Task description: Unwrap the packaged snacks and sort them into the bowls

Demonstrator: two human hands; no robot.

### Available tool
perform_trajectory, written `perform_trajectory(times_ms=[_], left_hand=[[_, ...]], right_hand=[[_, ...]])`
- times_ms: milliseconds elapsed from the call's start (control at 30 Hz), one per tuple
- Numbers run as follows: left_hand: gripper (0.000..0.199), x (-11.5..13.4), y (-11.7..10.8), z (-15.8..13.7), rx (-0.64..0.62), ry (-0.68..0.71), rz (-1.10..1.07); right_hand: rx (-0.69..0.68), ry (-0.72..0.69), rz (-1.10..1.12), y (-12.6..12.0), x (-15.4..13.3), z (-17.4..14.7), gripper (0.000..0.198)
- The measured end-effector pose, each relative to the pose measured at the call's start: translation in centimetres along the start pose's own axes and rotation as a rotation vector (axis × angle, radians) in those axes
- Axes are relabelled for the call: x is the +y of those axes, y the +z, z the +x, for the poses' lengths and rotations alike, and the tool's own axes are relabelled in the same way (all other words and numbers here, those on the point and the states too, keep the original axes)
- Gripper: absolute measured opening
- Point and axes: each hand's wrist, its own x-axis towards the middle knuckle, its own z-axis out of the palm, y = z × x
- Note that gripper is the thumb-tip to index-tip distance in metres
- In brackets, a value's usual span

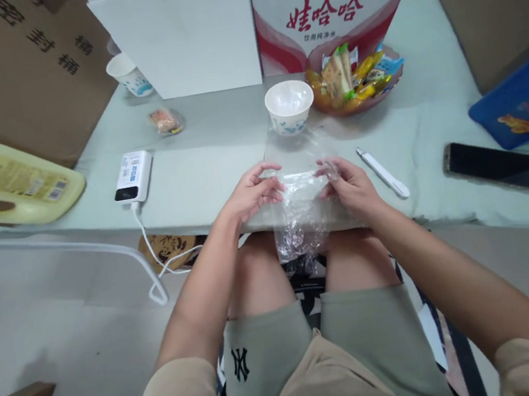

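Both hands are at the clear bag (300, 212), on the person's side of the paper bowl (289, 104). The right hand (351, 189) holds the film between bent fingers; the left hand (252, 194) is half curled at the other edge, and I cannot tell if it grips. The step seems to be handling this loose film; the next move would call for a light pinch at both edges. The bag's long axis runs from near the bowl toward the person, its crumpled end pointing down over the desk (214, 142) edge. Right of the bowl is a snack dish (337, 104).
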Motion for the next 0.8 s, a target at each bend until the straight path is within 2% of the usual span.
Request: perform_trajectory(times_ms=[167, 300, 367, 467, 533, 600, 667, 733, 800], left_hand=[[0.016, -1.2, -0.4, 0.5, 0.037, 0.061, -0.084], [0.011, -1.5, -0.5, 0.9, 0.049, 0.063, -0.081], [0.013, -1.6, -0.5, 1.0, 0.048, 0.052, -0.066], [0.017, -1.8, -0.4, 1.1, 0.076, 0.11, 0.05], [0.015, -2.0, -0.3, 1.0, 0.094, 0.199, 0.136], [0.03, -1.9, -0.1, 0.7, 0.062, 0.275, 0.144], [0.044, -1.3, 0.1, 0.2, 0.003, 0.316, 0.093], [0.057, -0.4, 0.3, -0.7, -0.031, 0.323, 0.066], [0.069, 0.7, 0.6, -1.6, 0.027, 0.29, 0.061]], right_hand=[[0.131, -0.14, -0.115, -1.3, 1.2, 0.2, 0.012], [0.146, -0.243, -0.25, -2.2, 1.4, 0.1, 0.015], [0.204, -0.333, -0.305, -2.4, 1.1, -0.3, 0.018], [0.224, -0.425, -0.354, -2.3, 0.7, -0.9, 0.015], [0.152, -0.4, -0.376, -1.9, 0.7, -0.8, 0.03], [0.082, -0.313, -0.339, -1.6, 0.8, -0.4, 0.062], [0.01, -0.2, -0.208, -1.2, 0.8, 0.0, 0.087], [-0.099, -0.068, -0.056, -0.9, 0.4, 0.2, 0.089], [-0.18, 0.06, 0.024, -0.4, -0.3, 0.1, 0.072]])
